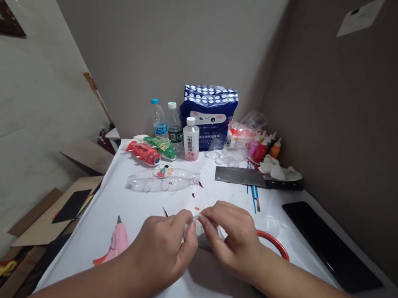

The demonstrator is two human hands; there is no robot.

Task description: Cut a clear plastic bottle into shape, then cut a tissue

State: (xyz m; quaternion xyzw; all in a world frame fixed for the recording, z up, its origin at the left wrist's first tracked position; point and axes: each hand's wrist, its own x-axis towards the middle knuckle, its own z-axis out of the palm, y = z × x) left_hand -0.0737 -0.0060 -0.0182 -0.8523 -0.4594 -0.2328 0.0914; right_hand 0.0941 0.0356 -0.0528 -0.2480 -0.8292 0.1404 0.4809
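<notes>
In the head view, both my hands meet low in the middle, above the white tabletop [150, 294]. My left hand [168, 242] pinches a small whitish, partly see-through piece [203, 239] between thumb and fingers. From the other side my right hand [234, 232] grips the same piece, its fingertips close to the left thumb. Most of the piece is covered by my fingers, so its kind is unclear. Just beyond lies a clear plastic bottle [180, 180] on its side, with coloured patches on it. A pink glue gun [119, 239] rests left of my left hand.
A cleaver [241, 176], thin paintbrushes [254, 198] and a black slab [329, 244] lie to the right. A red curved rim [275, 239] shows behind my right forearm. Bottles [191, 140], a blue bag [210, 106] and painted red [143, 152] and green bottles [160, 147] line the back.
</notes>
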